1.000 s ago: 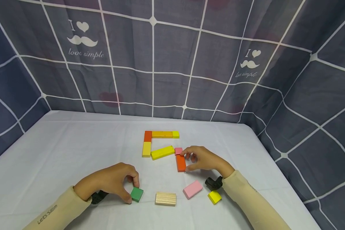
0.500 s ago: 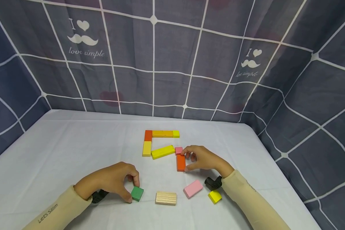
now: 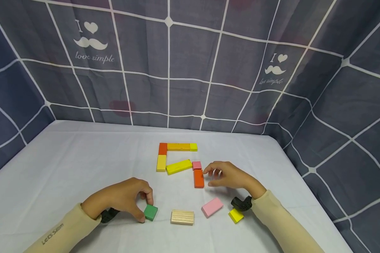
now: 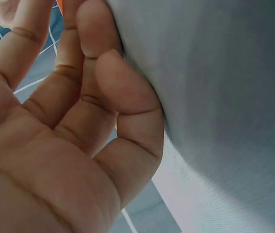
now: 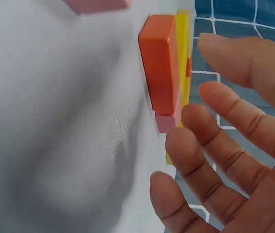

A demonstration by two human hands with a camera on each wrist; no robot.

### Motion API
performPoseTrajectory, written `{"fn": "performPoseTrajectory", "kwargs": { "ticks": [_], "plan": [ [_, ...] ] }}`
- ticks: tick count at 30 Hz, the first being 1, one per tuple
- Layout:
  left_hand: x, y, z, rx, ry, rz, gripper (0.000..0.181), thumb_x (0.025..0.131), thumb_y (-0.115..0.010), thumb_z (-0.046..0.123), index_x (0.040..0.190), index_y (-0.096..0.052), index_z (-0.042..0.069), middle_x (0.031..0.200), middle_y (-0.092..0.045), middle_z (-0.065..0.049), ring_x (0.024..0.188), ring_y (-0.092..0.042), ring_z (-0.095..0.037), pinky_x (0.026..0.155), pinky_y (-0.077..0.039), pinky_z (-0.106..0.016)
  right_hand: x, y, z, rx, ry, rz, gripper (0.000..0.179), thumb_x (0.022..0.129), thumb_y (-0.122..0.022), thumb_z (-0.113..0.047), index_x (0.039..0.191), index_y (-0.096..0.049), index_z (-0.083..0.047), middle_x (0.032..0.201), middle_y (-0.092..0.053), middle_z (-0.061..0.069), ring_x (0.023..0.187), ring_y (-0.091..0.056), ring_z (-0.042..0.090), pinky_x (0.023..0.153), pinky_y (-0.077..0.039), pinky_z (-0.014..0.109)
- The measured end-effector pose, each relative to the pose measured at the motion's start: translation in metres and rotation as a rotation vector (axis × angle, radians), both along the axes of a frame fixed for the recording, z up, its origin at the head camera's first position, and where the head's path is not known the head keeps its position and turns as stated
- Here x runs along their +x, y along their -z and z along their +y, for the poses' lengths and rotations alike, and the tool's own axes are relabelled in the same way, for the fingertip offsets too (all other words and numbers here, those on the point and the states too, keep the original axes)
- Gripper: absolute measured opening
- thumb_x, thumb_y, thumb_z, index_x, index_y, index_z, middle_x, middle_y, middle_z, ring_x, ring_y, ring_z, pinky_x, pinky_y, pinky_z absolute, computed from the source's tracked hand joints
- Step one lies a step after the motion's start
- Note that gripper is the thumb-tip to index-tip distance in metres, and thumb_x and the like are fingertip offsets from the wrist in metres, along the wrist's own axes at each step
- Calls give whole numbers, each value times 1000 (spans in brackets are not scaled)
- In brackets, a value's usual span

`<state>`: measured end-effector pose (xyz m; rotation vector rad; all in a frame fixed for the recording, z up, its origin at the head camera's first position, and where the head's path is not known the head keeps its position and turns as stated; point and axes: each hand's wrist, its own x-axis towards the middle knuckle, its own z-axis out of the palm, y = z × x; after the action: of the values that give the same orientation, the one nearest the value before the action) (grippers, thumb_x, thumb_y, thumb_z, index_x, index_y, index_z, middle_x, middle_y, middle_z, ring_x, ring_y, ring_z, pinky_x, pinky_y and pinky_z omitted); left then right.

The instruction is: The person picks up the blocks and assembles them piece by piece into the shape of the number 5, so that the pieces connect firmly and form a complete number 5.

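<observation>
In the head view my left hand (image 3: 126, 197) rests low over the cloth, its thumb and forefinger at two sides of a small green block (image 3: 150, 212), pinching it. The left wrist view shows curled fingers (image 4: 128, 92) against the cloth; the green block is hidden there. My right hand (image 3: 229, 175) is held with loosely bent fingers just right of an orange-red block (image 3: 198, 178), a gap showing between thumb and block. That block lies end to end with a small pink block (image 3: 196, 165). Left of the pink one, a long yellow block (image 3: 179, 167) lies slanted.
Farther back, a red block (image 3: 163, 148), an amber block (image 3: 178, 147), a small yellow block (image 3: 193, 147) and a yellow block (image 3: 161, 163) form a corner. Nearer lie a ridged wooden block (image 3: 182, 217), a pink block (image 3: 212, 207) and a yellow block (image 3: 236, 215). A grid-patterned curtain (image 3: 190, 95) encloses the table.
My right hand has let go of the orange-red block and drawn slightly to the right. The left hand and the blocks have stayed put.
</observation>
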<state>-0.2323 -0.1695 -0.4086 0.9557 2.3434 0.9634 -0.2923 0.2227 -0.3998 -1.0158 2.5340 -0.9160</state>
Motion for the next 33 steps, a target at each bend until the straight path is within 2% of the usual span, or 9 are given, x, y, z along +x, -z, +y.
{"fn": "performPoseTrajectory", "kwargs": {
  "ticks": [5,10,15,19,26,30,33],
  "plan": [
    [0,1,0,8,4,6,33,72,-100,15,92,-76,23,97,-68,17,95,-59,-5,88,-50,-30,9,-1,6,-15,-28,-15,18,97,-81,-13,114,-77,-8,109,-75,3,93,-63,13,83,-54,33],
    [0,1,1,-1,-5,-4,33,71,-100,16,92,-76,25,96,-68,17,95,-59,-6,89,-50,-31,19,-1,10,-24,-50,-59,15,99,-79,-14,113,-78,-9,110,-76,4,93,-63,10,81,-52,29],
    [0,2,1,-10,-11,-12,33,72,-100,17,92,-76,26,97,-68,17,96,-59,-7,90,-50,-32,25,1,13,-41,-88,-104,16,98,-80,-12,112,-78,-8,108,-76,6,93,-64,21,80,-50,28],
    [0,3,1,-17,-16,-8,34,71,-101,17,91,-76,27,97,-68,17,97,-59,-6,90,-50,-32,27,4,16,-58,-112,-161,19,95,-81,-9,113,-78,-6,107,-76,7,93,-64,26,79,-50,28],
    [-2,4,0,-2,-3,-5,33,72,-100,18,92,-76,27,97,-68,18,96,-59,-6,90,-50,-31,30,11,25,-127,-125,-314,33,87,-84,-7,118,-76,1,107,-75,13,89,-63,22,72,-46,21],
    [-2,4,0,7,3,-1,33,72,-100,18,93,-76,27,97,-68,18,96,-59,-5,89,-50,-31,29,16,31,-160,-120,-399,39,84,-87,-7,120,-75,4,104,-73,10,86,-59,16,67,-42,18],
    [-2,3,0,6,2,1,33,72,-100,18,93,-76,27,97,-68,18,95,-58,-5,88,-50,-30,28,17,33,-148,-115,-415,41,83,-88,-7,120,-75,4,104,-73,3,86,-58,13,66,-41,18]
  ]
}}
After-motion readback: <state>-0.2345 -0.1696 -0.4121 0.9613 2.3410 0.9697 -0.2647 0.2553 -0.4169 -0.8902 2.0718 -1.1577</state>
